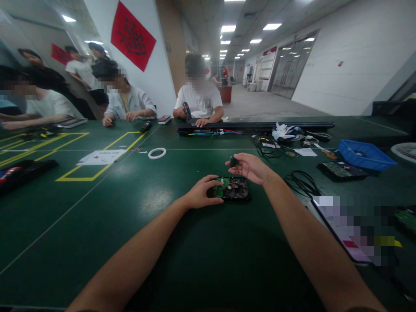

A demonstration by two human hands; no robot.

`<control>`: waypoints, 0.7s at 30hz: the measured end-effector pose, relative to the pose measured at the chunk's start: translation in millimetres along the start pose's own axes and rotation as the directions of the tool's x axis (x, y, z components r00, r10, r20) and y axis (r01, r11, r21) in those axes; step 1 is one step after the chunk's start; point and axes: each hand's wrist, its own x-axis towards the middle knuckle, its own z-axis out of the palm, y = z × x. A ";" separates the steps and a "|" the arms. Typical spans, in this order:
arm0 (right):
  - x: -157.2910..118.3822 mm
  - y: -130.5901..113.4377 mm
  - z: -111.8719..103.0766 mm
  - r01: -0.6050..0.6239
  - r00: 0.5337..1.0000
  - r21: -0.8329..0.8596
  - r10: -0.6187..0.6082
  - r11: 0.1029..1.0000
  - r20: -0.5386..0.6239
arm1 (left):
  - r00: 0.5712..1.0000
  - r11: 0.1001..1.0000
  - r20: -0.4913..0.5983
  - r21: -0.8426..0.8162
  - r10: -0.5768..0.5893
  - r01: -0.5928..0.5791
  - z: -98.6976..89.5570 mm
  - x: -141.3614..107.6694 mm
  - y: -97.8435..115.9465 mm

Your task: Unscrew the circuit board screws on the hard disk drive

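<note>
A hard drive (239, 189) lies flat on the green table, its green circuit board facing up. My left hand (203, 192) grips the drive's left end, thumb along the near edge and fingers over the far one. Above the drive, my right hand (251, 168) pinches the dark handle of a small screwdriver (233, 162) between thumb and fingers. The screwdriver stands nearly upright, and its thin shaft points down at the circuit board. Whether the tip sits in a screw is too small to tell.
To the right are a blue tray (365, 155), another drive-like unit (341, 170), black cables (302, 183) and a tablet-like panel (344, 234). White gloves (286, 131) lie farther back. A white ring (157, 153) is left. Across the table, a person (199, 97) holds a power drill (186, 111).
</note>
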 end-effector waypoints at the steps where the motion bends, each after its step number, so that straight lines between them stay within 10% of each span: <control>1: -0.7 0.2 1.2 0.006 1.000 -0.005 -0.006 1.000 0.010 | 1.000 1.000 0.001 -0.003 -0.003 0.003 -0.1 -0.1 0.2; 21: 1.1 -0.4 -3.4 0.163 0.979 -0.289 -0.190 0.943 -0.068 | 1.000 1.000 0.019 -0.011 -0.016 0.016 -1.5 0.2 -0.3</control>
